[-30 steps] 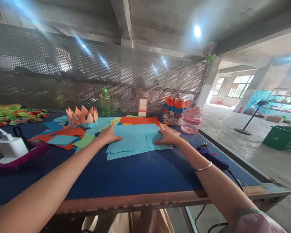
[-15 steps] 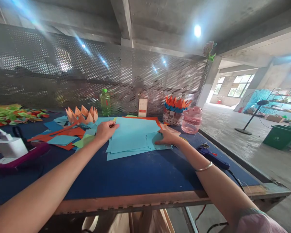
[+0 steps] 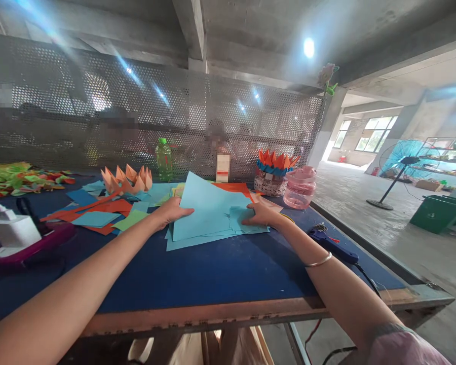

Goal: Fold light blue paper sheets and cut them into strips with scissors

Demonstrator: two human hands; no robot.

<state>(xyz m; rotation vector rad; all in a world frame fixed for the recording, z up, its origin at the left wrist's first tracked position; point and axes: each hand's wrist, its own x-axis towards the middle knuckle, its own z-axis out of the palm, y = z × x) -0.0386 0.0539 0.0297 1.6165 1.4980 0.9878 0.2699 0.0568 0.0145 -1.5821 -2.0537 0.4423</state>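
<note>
Left hand clamped on edge of light-blue paper sheet, sheet's far corner raised; right hand, well apart, pressing smaller blue sheet, near bench front edge.

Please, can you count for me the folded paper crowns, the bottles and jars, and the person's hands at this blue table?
Folded paper crowns: 2 (peach crown, orange-and-blue crown)
Bottles and jars: 2 (green-capped bottle, pink jar)
Hands: 2 (left hand, right hand)
Total: 6
</note>
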